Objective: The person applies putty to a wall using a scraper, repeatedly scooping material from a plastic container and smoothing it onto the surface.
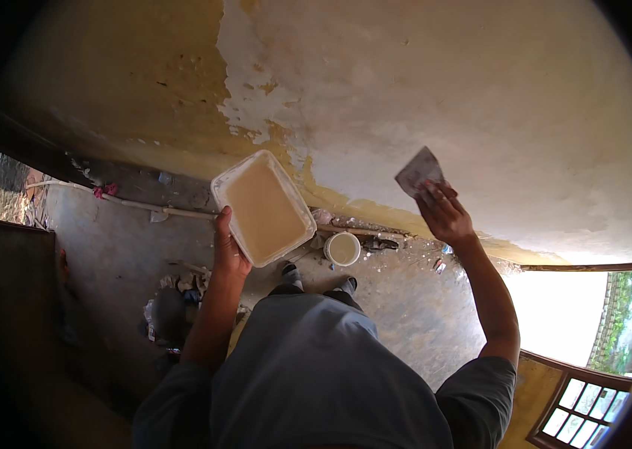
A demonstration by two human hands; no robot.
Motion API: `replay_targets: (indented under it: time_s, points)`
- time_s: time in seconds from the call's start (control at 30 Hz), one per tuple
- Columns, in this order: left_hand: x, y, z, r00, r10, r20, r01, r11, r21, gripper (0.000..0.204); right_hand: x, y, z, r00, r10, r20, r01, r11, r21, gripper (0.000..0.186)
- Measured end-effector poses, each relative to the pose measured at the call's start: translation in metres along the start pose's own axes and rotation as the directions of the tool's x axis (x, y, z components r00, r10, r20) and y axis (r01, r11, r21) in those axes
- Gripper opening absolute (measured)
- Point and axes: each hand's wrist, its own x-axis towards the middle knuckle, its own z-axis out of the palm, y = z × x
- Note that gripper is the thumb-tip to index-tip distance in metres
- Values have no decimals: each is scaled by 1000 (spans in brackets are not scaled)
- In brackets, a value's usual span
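My left hand (231,251) grips the left rim of a shallow rectangular plastic tub (264,213), its thumb over the edge. The inside is smooth and cream-coloured; whether that is a filling or a coated bottom I cannot tell. Out to the right, my right hand (445,213) pinches a flat, roughly square grey piece (419,172) with pale smears, like a sheet or a thin blade. It is held at the wall (376,97), which is whitish here and bare yellow with ragged edges to the left. Contact with the wall is unclear.
A round white bucket (343,249) stands on the floor by the wall, near my feet. A long pale pole (159,208) lies along the wall's base. To the left is a dark heap (170,310). A bright doorway (555,310) opens at right, above a barred window (581,408).
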Motion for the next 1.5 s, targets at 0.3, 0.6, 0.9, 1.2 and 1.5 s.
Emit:
replay_targets:
  time_s: [0.3,0.6,0.9,1.2,1.5]
  points:
    - [-2,-7,-4,998,8,-63,-6,999,42,61,281,-27,57,940,-113,-321,97,993,-65,14]
    - [-4,-6,-11,999,-23,-43,25,999,34,61,105,57,1,993,56,-106,-68,991,-114,17]
    - [-3,-9,-1,1000,0,-31,1,1000,21,62,68,-4,39,984,-48,-172,51,999,14,19]
    - [-13,-3,4,998,40,-51,-36,997,71,63,241,-61,136,976,-22,-216,6,997,-77,15]
    - [-4,-4,-7,999,-8,-34,10,997,78,63,-59,63,12,981,139,135,-134,990,-51,20]
